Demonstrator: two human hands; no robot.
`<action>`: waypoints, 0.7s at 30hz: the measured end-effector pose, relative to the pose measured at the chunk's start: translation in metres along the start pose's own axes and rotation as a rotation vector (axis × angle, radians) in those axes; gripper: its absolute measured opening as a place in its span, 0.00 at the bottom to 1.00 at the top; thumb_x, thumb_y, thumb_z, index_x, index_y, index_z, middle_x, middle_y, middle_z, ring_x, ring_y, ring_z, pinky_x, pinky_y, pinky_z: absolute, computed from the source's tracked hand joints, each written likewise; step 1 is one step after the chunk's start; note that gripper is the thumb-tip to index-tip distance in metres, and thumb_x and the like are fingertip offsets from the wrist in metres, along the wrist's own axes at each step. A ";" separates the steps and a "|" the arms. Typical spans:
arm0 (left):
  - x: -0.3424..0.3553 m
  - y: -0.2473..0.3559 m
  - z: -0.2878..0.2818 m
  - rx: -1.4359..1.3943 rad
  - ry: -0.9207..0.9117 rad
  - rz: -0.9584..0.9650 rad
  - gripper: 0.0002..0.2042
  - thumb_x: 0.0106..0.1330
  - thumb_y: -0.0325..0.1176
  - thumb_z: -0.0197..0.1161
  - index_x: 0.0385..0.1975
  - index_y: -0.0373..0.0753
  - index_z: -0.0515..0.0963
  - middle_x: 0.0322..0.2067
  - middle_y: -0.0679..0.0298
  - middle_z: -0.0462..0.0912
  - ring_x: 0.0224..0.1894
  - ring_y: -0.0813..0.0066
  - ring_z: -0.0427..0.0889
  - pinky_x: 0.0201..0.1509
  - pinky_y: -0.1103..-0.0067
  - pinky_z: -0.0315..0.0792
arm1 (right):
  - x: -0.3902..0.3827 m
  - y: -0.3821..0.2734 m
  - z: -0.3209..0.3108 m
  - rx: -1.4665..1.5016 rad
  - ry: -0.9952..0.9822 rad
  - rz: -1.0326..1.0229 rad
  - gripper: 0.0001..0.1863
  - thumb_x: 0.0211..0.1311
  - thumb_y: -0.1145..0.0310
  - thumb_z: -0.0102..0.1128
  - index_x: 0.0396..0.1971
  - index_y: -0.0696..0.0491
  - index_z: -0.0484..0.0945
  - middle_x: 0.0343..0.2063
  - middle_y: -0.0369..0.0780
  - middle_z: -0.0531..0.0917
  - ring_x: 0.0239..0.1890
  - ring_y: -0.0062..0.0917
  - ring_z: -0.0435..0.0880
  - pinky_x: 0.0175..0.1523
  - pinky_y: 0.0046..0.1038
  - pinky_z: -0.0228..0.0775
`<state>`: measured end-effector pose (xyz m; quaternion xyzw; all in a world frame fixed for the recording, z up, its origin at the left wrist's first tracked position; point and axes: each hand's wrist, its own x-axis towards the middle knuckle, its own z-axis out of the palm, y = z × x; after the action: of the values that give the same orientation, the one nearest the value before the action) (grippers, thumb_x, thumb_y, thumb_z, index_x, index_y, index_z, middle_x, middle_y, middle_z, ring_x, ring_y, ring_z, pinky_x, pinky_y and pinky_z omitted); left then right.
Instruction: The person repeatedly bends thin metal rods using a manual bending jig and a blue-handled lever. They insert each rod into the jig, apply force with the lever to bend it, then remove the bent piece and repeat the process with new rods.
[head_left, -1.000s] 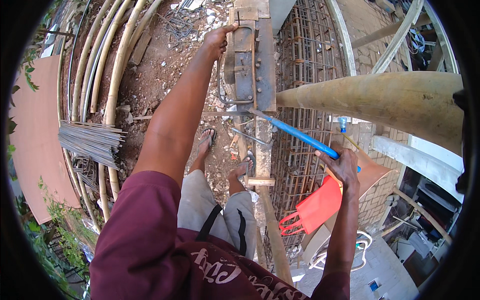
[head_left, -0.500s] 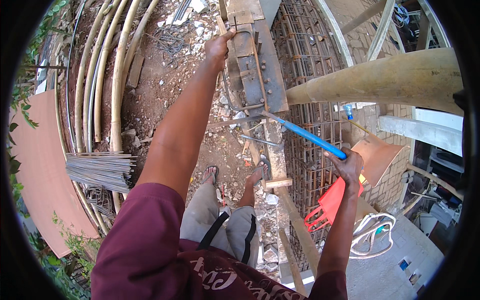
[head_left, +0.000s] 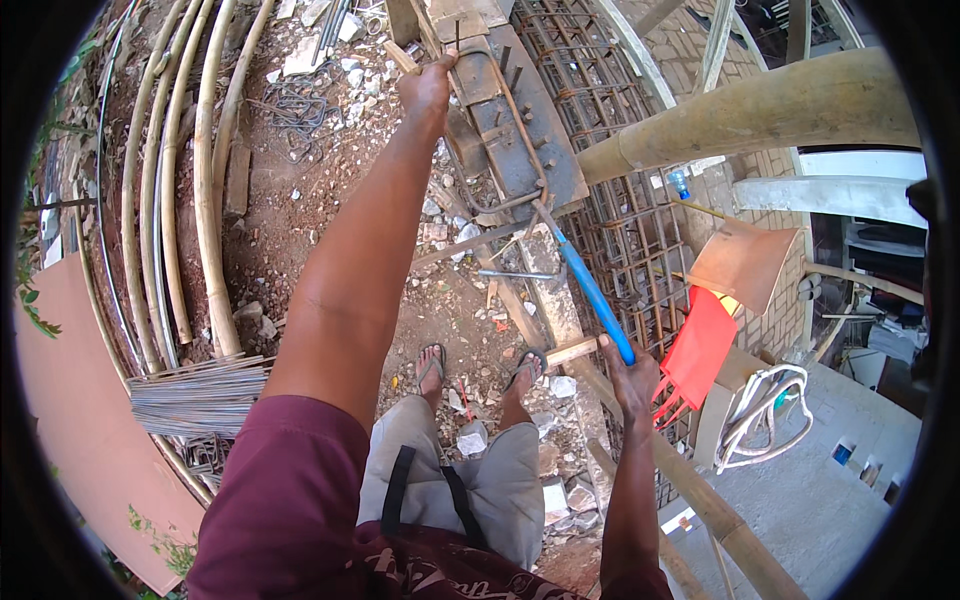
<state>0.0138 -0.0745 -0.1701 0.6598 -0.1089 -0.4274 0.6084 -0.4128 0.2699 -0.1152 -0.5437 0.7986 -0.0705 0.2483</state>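
At the far end of the bench, my left hand (head_left: 427,88) is closed around a steel rod (head_left: 522,124) bent into a long rectangular hoop. The hoop lies among upright pegs on a dark metal plate (head_left: 514,172) fixed to a wooden board. My right hand (head_left: 632,378) grips the lower end of a bending bar (head_left: 594,292) with a blue sleeve. This bar slants up to the left, and its bare metal tip meets the near right corner of the hoop. A short bent rod (head_left: 518,274) lies just below the plate.
Tied rebar cages (head_left: 640,240) run along the right, under a thick bamboo pole (head_left: 750,120). A red bag (head_left: 694,345) and coiled white rope (head_left: 765,415) are near my right arm. Bamboo poles (head_left: 210,180) and a bundle of cut rods (head_left: 198,398) lie left. Rubble (head_left: 472,438) surrounds my feet.
My right hand has pulled the blue-sleeved bar toward me and left, so it stands steeper. My left hand still holds the rod's far end. The whole view has shifted a little.
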 end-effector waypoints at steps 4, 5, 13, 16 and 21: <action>0.003 -0.002 -0.003 0.061 0.050 -0.040 0.19 0.60 0.39 0.83 0.23 0.42 0.75 0.17 0.71 0.70 0.16 0.78 0.62 0.21 0.72 0.55 | 0.029 0.021 -0.044 -0.007 -0.496 0.062 0.32 0.64 0.41 0.76 0.15 0.53 0.78 0.10 0.36 0.76 0.15 0.22 0.73 0.26 0.34 0.65; 0.004 -0.004 -0.005 0.062 0.044 -0.049 0.19 0.60 0.39 0.83 0.23 0.42 0.75 0.17 0.71 0.70 0.15 0.78 0.62 0.21 0.72 0.55 | 0.038 0.017 -0.051 0.014 -0.672 0.099 0.31 0.65 0.43 0.77 0.15 0.52 0.78 0.10 0.35 0.76 0.14 0.19 0.73 0.25 0.32 0.65; 0.003 -0.010 -0.011 -0.001 -0.108 0.013 0.21 0.68 0.41 0.77 0.21 0.51 0.69 0.16 0.79 0.59 0.14 0.87 0.52 0.16 0.81 0.44 | 0.062 0.011 -0.023 0.326 -1.109 0.080 0.27 0.72 0.54 0.73 0.15 0.50 0.76 0.11 0.31 0.76 0.13 0.13 0.74 0.20 0.24 0.66; 0.004 -0.009 -0.015 0.018 -0.161 0.039 0.24 0.71 0.41 0.74 0.18 0.55 0.63 0.15 0.82 0.56 0.13 0.89 0.49 0.14 0.84 0.42 | 0.043 0.027 -0.001 0.517 -1.095 0.128 0.25 0.72 0.57 0.74 0.16 0.52 0.78 0.12 0.31 0.76 0.14 0.13 0.74 0.21 0.25 0.67; 0.013 -0.009 -0.017 0.044 -0.146 -0.028 0.22 0.75 0.45 0.65 0.21 0.54 0.60 0.15 0.77 0.56 0.11 0.84 0.52 0.11 0.81 0.45 | -0.010 0.033 0.050 0.743 -1.160 0.128 0.23 0.73 0.59 0.72 0.18 0.53 0.77 0.13 0.31 0.76 0.15 0.13 0.73 0.21 0.23 0.65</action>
<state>0.0303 -0.0688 -0.1859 0.6415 -0.1533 -0.4803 0.5781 -0.4137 0.2994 -0.1677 -0.3241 0.4902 -0.0222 0.8088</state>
